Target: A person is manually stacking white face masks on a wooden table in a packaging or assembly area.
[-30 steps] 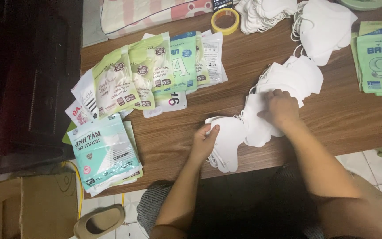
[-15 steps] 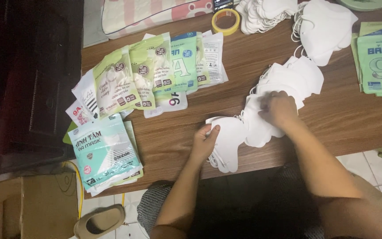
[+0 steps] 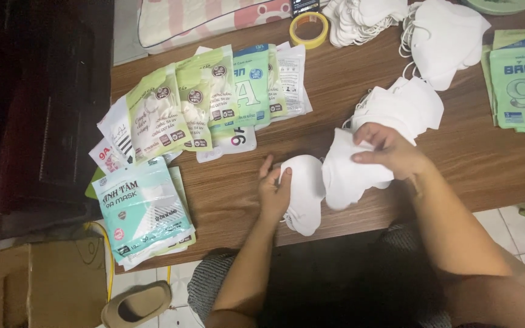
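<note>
Near the bottom centre of the frame the left hand (image 3: 274,193) curls its fingers around the left side of a small stack of white masks (image 3: 304,193) that hangs slightly over the near edge of the wooden tabletop (image 3: 457,158). Just to its right, the right hand (image 3: 390,149) pinches the top of a folded white mask (image 3: 347,176) between thumb and fingers, beside a larger mask pile (image 3: 408,106). Bare wood lies open between the hands and the fanned green packets (image 3: 208,97) at upper left. A teal packet (image 3: 141,209) overhangs the lower left edge, and a yellow tape roll (image 3: 309,28) sits at the top.
</note>
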